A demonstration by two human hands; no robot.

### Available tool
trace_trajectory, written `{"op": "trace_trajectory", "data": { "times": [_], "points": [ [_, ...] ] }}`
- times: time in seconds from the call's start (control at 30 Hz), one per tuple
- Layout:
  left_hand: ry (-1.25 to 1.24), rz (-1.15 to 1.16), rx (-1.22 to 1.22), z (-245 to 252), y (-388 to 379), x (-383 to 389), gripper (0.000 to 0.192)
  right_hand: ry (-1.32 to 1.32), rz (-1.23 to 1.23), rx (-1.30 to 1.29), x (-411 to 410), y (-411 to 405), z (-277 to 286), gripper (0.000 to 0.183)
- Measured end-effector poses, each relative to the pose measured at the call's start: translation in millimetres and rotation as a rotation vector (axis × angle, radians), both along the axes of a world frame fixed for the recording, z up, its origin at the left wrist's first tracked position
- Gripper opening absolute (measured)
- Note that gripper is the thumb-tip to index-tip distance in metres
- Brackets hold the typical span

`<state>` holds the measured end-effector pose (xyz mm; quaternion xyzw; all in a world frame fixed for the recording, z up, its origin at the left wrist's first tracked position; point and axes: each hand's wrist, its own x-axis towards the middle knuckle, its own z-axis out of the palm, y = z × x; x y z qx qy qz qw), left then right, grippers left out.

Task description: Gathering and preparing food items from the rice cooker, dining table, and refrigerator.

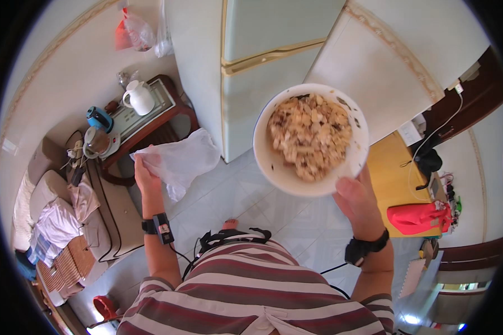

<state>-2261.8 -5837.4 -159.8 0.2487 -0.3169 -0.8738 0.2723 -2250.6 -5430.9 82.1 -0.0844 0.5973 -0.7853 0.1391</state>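
My right hand (356, 201) grips the near rim of a white bowl (272, 176), its thumb on the edge. Chopped, pale-brown food pieces (310, 138) fill much of the bowl, with dark flecks stuck to its inner wall. On the left, my left hand (147, 176) holds a thin, translucent white plastic bag (188, 159), which hangs crumpled to the right of the fingers. Part of that hand lies behind the film. Bowl and bag are apart, both held above the floor.
Ahead stands a pale two-door refrigerator (268, 92). A wooden side table (167, 111) at left bears a white jug (139, 98), a blue kettle (99, 119) and a glass pot (96, 141), beside a sofa (113, 213). A yellow table (381, 176) with red cloth (415, 217) stands right.
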Motion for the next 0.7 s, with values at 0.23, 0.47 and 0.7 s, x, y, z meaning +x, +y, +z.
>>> {"op": "trace_trajectory", "data": {
  "times": [0.23,0.47,0.7],
  "points": [
    [0.01,-0.013,0.022,1.3,10.0,2.2,0.032,0.14,-0.097,-0.124,-31.6,7.2,-19.2,0.068],
    [0.011,0.017,0.039,-3.6,2.8,8.9,0.036,0.141,-0.111,-0.186,-37.7,8.5,-20.8,0.067],
    [0.025,0.018,0.008,-10.9,-3.7,11.7,0.035,0.165,-0.093,-0.226,-37.5,7.6,-19.7,0.065]
  ]
}}
